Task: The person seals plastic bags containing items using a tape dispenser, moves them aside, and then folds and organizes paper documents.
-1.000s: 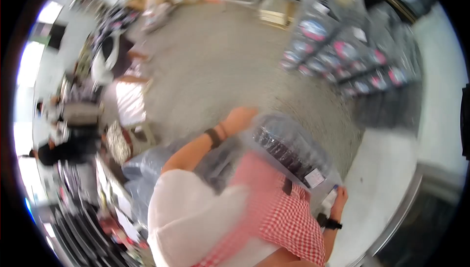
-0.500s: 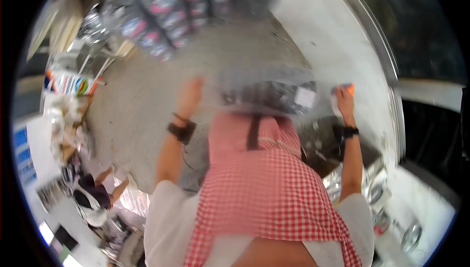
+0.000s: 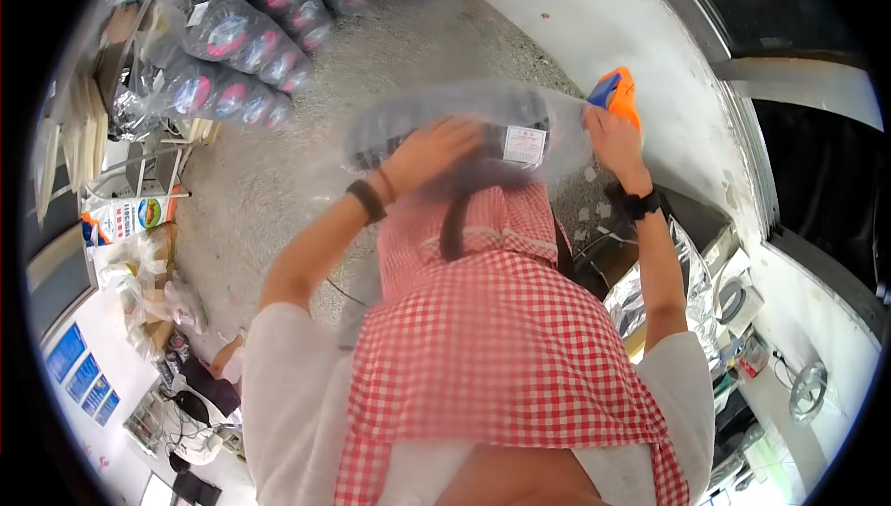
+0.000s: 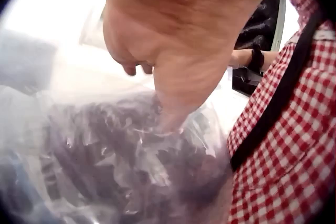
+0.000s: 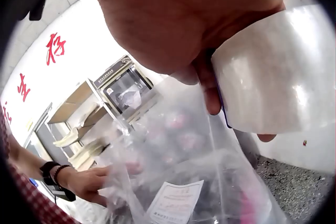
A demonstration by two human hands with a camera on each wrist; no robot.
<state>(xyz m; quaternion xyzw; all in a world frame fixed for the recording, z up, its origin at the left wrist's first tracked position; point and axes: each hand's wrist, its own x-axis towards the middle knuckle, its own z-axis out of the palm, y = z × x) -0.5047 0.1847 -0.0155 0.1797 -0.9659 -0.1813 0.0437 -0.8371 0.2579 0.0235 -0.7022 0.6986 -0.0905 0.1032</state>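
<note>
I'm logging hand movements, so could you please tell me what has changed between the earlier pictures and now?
The left hand has moved rightward from one end of the bag onto its upper side, toward the white label. The right hand still holds the tape dispenser at the other end.

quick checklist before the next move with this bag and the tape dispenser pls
1. Orange-and-blue tape dispenser in grip: ok, the right hand holds it.
2. Tape roll loaded: ok, a wide roll shows in the right wrist view.
3. Left hand on the clear plastic bag: ok, it rests on the film.
4. Printed white label unobstructed: ok, no hand covers it in the head view.
5. Film smooth: not ok, it looks creased in the left wrist view.
6. Bag mouth sealed: cannot tell, no view shows it clearly.
</note>
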